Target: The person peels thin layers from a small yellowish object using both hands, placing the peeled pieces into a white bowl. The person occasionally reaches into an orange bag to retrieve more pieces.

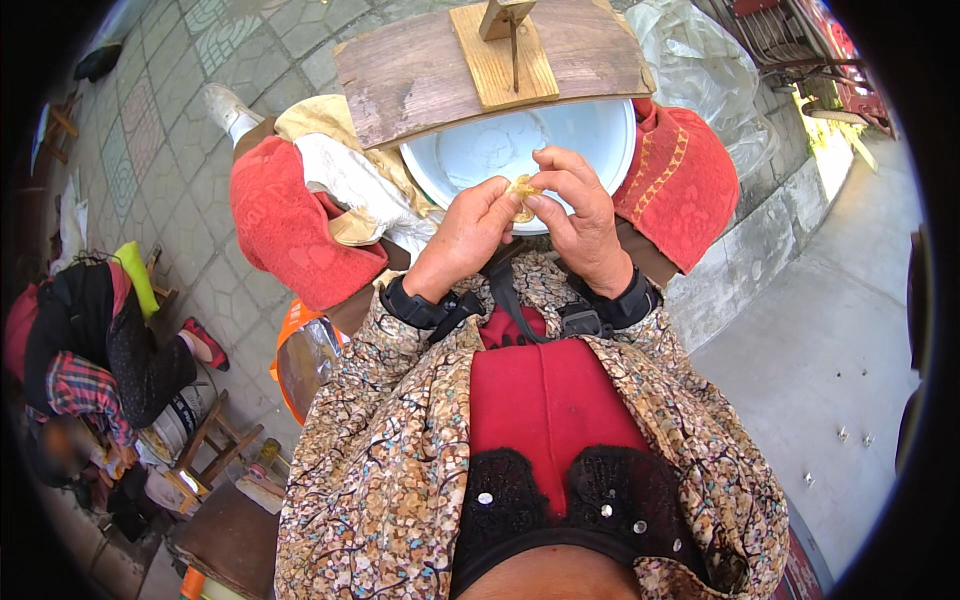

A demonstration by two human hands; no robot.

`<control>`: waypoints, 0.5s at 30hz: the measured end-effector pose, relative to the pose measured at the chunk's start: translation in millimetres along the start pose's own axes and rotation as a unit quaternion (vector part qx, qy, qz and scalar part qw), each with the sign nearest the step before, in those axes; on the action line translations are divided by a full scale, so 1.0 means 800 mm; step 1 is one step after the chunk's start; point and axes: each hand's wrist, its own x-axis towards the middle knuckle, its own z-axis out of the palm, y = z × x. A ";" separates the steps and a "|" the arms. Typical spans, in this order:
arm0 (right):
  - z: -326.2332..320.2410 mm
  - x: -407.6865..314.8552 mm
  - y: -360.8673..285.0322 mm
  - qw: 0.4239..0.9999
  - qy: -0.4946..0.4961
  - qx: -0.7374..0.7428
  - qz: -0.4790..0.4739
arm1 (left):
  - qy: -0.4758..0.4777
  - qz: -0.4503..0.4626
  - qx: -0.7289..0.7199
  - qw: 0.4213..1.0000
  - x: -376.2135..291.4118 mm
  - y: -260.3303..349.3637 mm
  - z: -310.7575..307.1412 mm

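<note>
Between my fingertips, over the near rim of a white basin [510, 150], is a small yellowish, translucent, soft-looking piece [523, 196]; what it is I cannot tell. My left hand [469, 232] pinches it between thumb and forefinger. My right hand [581, 217] holds its other side with thumb and forefinger, the other fingers bent above. A wooden board [405, 82] lies across the far side of the basin. On the board sits a lighter wood block [506, 56] with an upright wooden piece and a thin metal rod or spike.
Red towels [300, 217] cover both knees, with white and cream cloth by the left one. An orange bag [289, 337] stands at my left. Another person [90, 360] sits bent over at far left near a wooden stool [217, 442]. Clear plastic sheeting [697, 82] lies at upper right, beside a low kerb [765, 240].
</note>
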 end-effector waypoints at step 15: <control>0.017 -0.010 0.004 0.969 0.015 0.154 0.190 | 0.093 0.074 0.208 0.971 -0.008 0.017 0.012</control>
